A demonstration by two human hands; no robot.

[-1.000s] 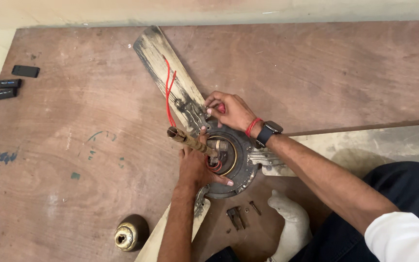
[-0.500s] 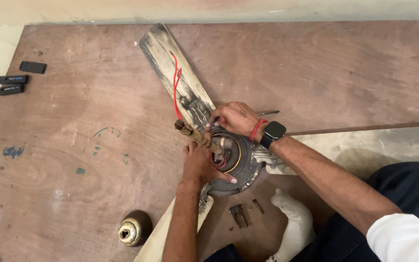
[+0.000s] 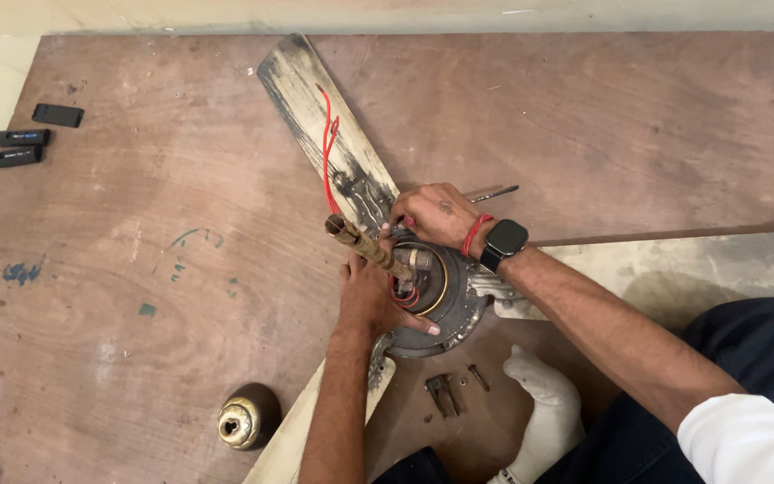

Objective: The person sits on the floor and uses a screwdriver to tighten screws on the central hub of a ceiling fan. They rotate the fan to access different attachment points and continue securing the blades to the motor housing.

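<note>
A worn ceiling fan lies on a brown wooden board point(image 3: 181, 269), with its dark round motor hub point(image 3: 459, 309) in the middle. A brass rod point(image 3: 365, 246) sticks up at a tilt from the hub, and red wires point(image 3: 326, 152) run along the far blade point(image 3: 315, 116). My left hand point(image 3: 371, 300) grips the hub at the foot of the rod, thumb on the housing. On the hub's far side, my right hand point(image 3: 436, 215), with a black watch and a red band on the wrist, is closed on a thin screwdriver point(image 3: 494, 191) whose shaft pokes out to the right.
A brass cup-shaped cover point(image 3: 242, 421) stands near the front blade point(image 3: 288, 439). Small screws and metal bits point(image 3: 450, 390) lie beside a white sock-like shape point(image 3: 544, 403). Three black pieces point(image 3: 20, 143) sit at the far left. A third blade point(image 3: 674, 269) extends right.
The view has shifted slightly. My right hand has slid a little right along the hub's far side. My left hand stays on the hub by the rod.
</note>
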